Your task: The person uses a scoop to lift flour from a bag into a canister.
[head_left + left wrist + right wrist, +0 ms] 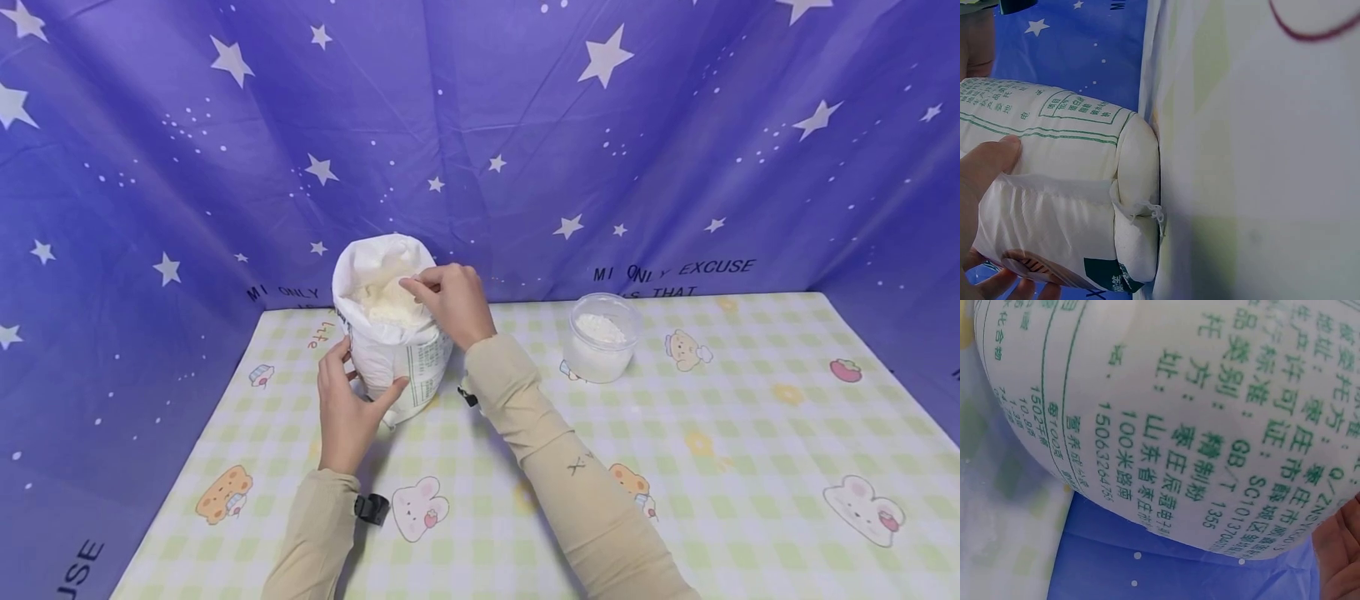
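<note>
A white flour bag (382, 358) with green print stands upright near the table's back edge, left of centre. Its mouth is open, and pale flour (390, 302) shows inside. Holding the bag low on its near left side, my left hand (348, 412) has the thumb on the printed front and the fingers round the other side. At the right of the mouth, my right hand (457, 304) pinches the bag's rim, thumb and fingertips over the flour. Printed bag side (1179, 425) fills most of the right wrist view, hiding those fingertips.
A clear round tub (602, 354) holding white powder stands to the right of the bag. Both are on a green-checked tablecloth (750, 442) with cartoon prints. A purple star-patterned curtain (480, 108) hangs right behind the table.
</note>
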Available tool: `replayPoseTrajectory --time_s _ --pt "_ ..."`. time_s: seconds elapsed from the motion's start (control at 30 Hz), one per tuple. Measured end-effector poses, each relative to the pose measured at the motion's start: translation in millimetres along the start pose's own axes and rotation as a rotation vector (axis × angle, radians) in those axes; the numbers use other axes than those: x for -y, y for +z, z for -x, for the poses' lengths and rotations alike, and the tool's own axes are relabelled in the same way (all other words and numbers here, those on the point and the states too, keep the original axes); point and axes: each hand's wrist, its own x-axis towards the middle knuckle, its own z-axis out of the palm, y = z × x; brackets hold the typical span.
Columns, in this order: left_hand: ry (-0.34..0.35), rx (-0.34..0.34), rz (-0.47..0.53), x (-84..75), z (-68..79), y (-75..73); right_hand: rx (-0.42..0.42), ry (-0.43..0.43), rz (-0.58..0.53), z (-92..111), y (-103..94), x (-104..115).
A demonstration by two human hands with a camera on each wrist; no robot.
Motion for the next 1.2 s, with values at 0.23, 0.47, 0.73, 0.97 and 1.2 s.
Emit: replayPoseTrajectory --time_s 0.23,0.47,0.73,0.97,1.2 --pt "-0.007 0.003 -0.001 0.1 0.5 0.8 0.080 0.006 0.038 -5 2.7 -1" --pt "-0.008 0.010 -0.005 0.7 1.2 3.4 0.132 -0.001 0.023 -8 1.8 -4" --pt "-0.002 0.004 -0.007 1.4 -0.1 1.5 0.117 0.057 -0.161 -7 -4.6 -6" --pt "0.000 0.002 0.000 1.5 0.4 0.5 0.087 0.144 -0.343 -7 -8.0 -7" --pt "0.002 0.002 -0.009 2.0 -0.9 1.8 0.027 0.354 -0.633 -8 -12.6 -9"
